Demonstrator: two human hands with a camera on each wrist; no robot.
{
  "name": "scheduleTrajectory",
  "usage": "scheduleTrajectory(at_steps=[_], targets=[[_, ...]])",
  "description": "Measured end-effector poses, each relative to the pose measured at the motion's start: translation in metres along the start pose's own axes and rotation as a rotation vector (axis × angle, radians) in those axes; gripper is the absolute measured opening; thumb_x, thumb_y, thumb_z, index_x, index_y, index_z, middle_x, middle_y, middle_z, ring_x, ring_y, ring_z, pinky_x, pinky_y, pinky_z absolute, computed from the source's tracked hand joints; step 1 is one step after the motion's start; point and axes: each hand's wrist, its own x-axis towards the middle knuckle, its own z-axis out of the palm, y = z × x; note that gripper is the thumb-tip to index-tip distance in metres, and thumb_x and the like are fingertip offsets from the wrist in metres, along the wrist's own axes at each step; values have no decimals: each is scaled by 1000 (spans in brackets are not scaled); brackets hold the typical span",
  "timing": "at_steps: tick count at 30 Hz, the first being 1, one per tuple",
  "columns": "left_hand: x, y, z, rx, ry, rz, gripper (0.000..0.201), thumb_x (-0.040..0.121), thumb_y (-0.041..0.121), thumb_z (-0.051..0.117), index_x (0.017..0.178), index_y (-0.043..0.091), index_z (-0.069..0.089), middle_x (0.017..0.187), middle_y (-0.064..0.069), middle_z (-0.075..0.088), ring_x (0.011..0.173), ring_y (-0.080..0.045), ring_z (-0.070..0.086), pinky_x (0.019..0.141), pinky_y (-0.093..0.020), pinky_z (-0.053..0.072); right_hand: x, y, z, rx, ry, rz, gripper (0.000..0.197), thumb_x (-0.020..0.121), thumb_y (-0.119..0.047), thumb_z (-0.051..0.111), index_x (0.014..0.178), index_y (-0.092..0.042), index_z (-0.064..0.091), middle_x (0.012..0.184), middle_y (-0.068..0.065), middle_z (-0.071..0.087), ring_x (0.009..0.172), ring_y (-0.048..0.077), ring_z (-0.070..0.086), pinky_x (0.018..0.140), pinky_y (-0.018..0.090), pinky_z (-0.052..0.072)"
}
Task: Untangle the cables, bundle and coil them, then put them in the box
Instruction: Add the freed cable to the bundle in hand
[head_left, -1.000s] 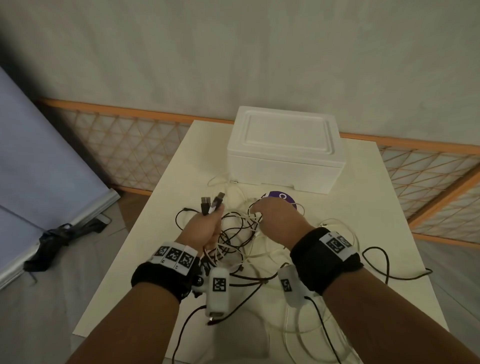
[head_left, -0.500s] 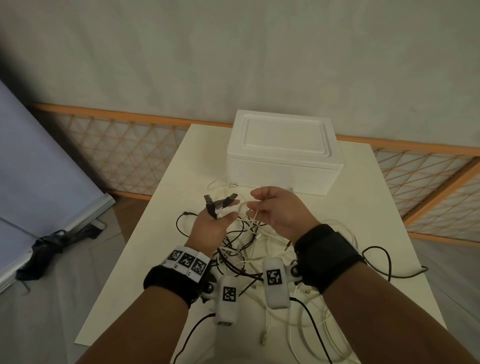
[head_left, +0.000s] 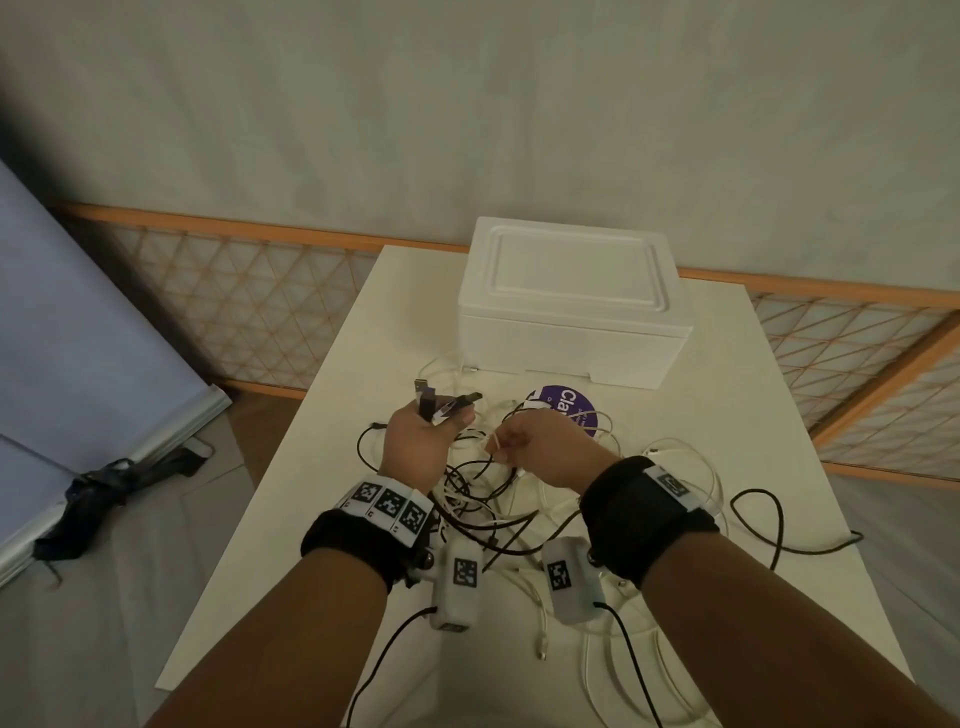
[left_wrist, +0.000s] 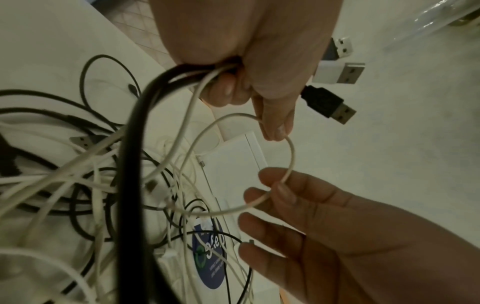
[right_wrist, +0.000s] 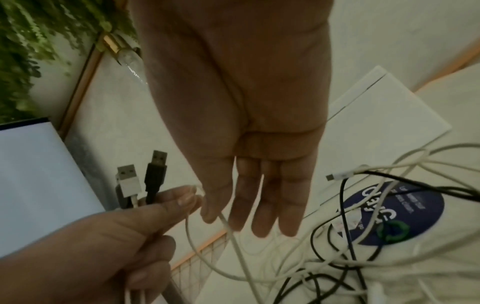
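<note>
The right hand (right_wrist: 249, 144) hangs with fingers nearly straight, a thin white cable (right_wrist: 233, 242) passing between thumb and forefinger. The left hand (right_wrist: 98, 246) grips a bunch of cables, its thumb pinching that white cable; three USB plugs (right_wrist: 141, 181) stick up from its fist. Tangled cables (right_wrist: 363, 257) lie on the counter (right_wrist: 441, 226) over a blue disc (right_wrist: 405, 209), beside the white box (right_wrist: 384, 115).
</note>
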Motion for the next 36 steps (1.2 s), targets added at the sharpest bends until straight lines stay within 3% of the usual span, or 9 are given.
scheduleTrajectory(at_steps=[4,9,14,21,24,27,30,33,36], targets=[[2,-10,-4,80,91,-119,21,85,26,71,102,16,63,91,2,63,85,-17,60,80,-30,47,2,0,2,362,53,35,20,87,9,45,89,-2,61,71,-1,58,64,13,56,58,21,46],[-3,-8,-8,-594,-248,-528,24,100,26,47,94,9,63,91,-5,74,31,-4,27,32,-15,25,-3,-1,0,228,-40,-46,16,90,2,48,90,-5,62,75,-2,60,63,8,56,55,17,46],[10,10,-4,-796,-189,-508,29,102,24,40,90,10,62,76,4,74,27,-3,26,28,-14,25,-5,23,-1,-519,-134,-153,28,95,-12,47,112,-21,68,112,-4,66,104,12,59,90,25,45],[22,5,0,-878,-63,-485,23,101,23,43,96,14,63,72,9,69,29,-3,26,29,-15,25,-17,55,-13,-997,-361,67,30,92,-31,49,108,-13,68,104,5,65,95,26,61,84,33,50],[21,4,4,-850,-66,-469,17,100,21,47,100,16,63,71,6,70,30,-3,26,30,-14,25,-14,59,-15,-991,-247,46,30,93,-20,45,116,-15,64,111,4,62,102,24,59,88,35,48],[10,3,16,-764,-127,-475,15,99,18,49,93,13,63,94,-1,73,32,-4,25,32,-16,26,-7,34,-12,-566,11,-129,35,97,-21,43,129,-22,56,125,1,59,117,20,54,98,31,43],[-4,0,27,-675,-191,-457,15,96,22,54,94,13,67,71,1,63,36,-4,27,35,-19,25,3,7,-2,-228,101,-193,31,97,-28,49,126,-22,57,108,-2,66,101,13,59,90,27,45],[-7,2,28,-664,-188,-454,17,97,21,52,94,12,66,61,4,58,35,-4,27,34,-17,25,6,5,-1,-250,145,-206,22,95,-19,49,114,-20,60,90,-3,66,84,12,59,78,27,47],[7,6,14,-776,-99,-469,18,100,20,48,93,13,63,83,2,73,33,-3,24,31,-15,25,-3,20,-11,-535,19,-235,24,96,-17,43,110,-20,62,103,1,67,95,18,60,83,31,47]])
